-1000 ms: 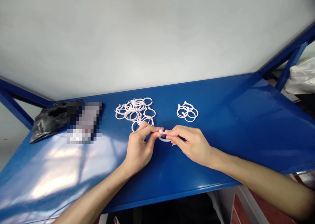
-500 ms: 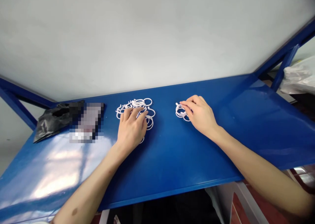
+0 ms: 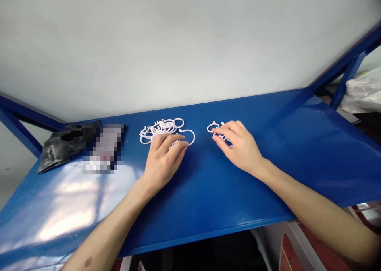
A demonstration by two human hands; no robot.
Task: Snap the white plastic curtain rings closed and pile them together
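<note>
The left hand (image 3: 162,157) curls over the larger pile of white rings (image 3: 164,124), thumb and forefinger beside one outer ring (image 3: 194,135); whether they pinch it, I cannot tell. The right hand (image 3: 241,148) keeps thumb and forefinger parted around the smaller cluster (image 3: 220,136) on the blue surface (image 3: 208,199).

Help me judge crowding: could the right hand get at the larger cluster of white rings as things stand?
Probably yes, from the far side: the left hand covers the near part of the larger cluster, but its back lies uncovered, leaving the right hand a way in.
</note>
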